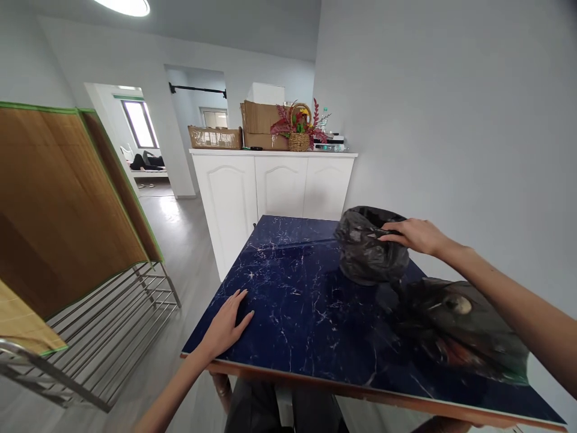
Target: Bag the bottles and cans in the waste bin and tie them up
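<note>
Head view, from where I stand: the right hand (419, 236) reaches over a blue marble-patterned table (288, 325), its fingers (395, 226) and thumb close together, pinching the rim of a black bag (367, 258). That bag stands right at those fingertips, most of its body below them and off past their tips, its round mouth gaping just beyond. It's thin, shiny and crumpled all round, rounded like a small bin, though I can't tell whether something stiff sits inside. Nearer the person than the pinching fingers, below the same forearm, a see-through dark bag (480, 340) slumps on its side, with a pale round object (462, 305) and something reddish showing dimly through. Well apart from both bags, the left hand (225, 328) rests palm down by the table edge, holding nothing, fingers together and thumb spread wide.
</note>
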Motion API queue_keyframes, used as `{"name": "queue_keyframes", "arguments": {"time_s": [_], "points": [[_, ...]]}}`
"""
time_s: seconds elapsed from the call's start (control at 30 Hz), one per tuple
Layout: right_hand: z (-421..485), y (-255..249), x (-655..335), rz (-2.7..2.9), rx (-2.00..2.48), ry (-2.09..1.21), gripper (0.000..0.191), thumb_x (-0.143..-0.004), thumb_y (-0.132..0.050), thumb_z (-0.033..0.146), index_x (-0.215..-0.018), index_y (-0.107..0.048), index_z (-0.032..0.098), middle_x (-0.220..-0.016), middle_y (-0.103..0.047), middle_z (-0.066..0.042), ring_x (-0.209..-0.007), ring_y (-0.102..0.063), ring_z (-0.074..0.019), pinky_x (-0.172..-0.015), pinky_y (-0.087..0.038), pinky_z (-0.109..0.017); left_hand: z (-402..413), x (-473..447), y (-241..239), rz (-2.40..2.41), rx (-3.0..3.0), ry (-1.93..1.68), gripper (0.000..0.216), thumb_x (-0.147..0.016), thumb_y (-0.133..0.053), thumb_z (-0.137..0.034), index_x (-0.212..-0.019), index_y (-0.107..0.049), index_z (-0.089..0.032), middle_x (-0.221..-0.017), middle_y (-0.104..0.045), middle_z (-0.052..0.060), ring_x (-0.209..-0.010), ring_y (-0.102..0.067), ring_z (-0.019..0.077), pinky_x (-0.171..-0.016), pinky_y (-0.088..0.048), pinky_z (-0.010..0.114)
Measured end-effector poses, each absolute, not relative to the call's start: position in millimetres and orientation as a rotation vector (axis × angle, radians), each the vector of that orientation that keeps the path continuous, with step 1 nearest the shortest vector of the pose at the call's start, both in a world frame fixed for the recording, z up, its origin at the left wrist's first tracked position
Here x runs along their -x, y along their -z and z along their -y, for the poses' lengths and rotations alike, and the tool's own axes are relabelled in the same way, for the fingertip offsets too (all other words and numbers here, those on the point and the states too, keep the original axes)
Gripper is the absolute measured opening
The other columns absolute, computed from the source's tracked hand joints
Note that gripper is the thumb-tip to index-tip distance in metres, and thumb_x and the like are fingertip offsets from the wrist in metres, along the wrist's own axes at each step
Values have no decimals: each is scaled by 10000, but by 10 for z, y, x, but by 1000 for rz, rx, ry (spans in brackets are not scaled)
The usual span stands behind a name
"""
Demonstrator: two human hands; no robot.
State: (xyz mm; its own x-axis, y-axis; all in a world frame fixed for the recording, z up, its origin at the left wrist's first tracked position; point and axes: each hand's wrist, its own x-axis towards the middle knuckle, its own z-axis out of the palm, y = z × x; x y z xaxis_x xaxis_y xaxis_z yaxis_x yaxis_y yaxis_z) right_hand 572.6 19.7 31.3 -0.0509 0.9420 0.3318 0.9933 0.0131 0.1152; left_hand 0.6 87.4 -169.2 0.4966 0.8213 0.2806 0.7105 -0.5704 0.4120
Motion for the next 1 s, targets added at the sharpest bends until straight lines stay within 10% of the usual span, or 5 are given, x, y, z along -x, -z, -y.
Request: {"name": "queue_keyframes", "arguments": {"time_s": [0.3, 0.43, 0.8, 1.0], "points": [[195, -205, -5916, 1912, 1973, 520, 785, -1034, -425, 731, -1451, -611, 93, -1255, -748, -184, -1038, -723, -261, -824, -481, -333, -788, 397, 1426, -1474, -2195, -924, 1003, -1041, -513, -529, -1706, 150, -176, -1547, -608, 197, -1379, -643, 352, -1183, -465, 543], [733, 128, -5537, 1706, 1697, 790, 619, -1106, -454, 553, -1527, -495, 101, -1443, -625, -225, -1362, -573, -335, -1150, -413, -408, -706, 646, 1426, -1678, -2068, -1151, 1017, -1015, -531, -503, -1707, 142, -181, -1540, -603, 205, -1339, -663, 379, -1114, -505, 562], [1564, 1631, -5727, 1870, 1909, 747, 723, -988, -460, 721, -1530, -498, 244, -1523, -598, -188, -1463, -503, -466, -1182, -406, -699, -590, 531, 1556, -1575, -2081, -1214, 1049, -999, -561, -502, -1706, 148, -188, -1580, -544, 224, -1372, -637, 351, -1129, -508, 565], [1677, 1806, -5605, 1870, 1911, 857, 688, -1038, -420, 665, -1521, -523, 185, -1526, -592, -193, -1491, -474, -423, -1207, -385, -636, -585, 405, 1456, -1563, -2123, -1203, 1047, -995, -560, -493, -1705, 146, -185, -1554, -575, 213, -1320, -676, 344, -1086, -549, 552]]}}
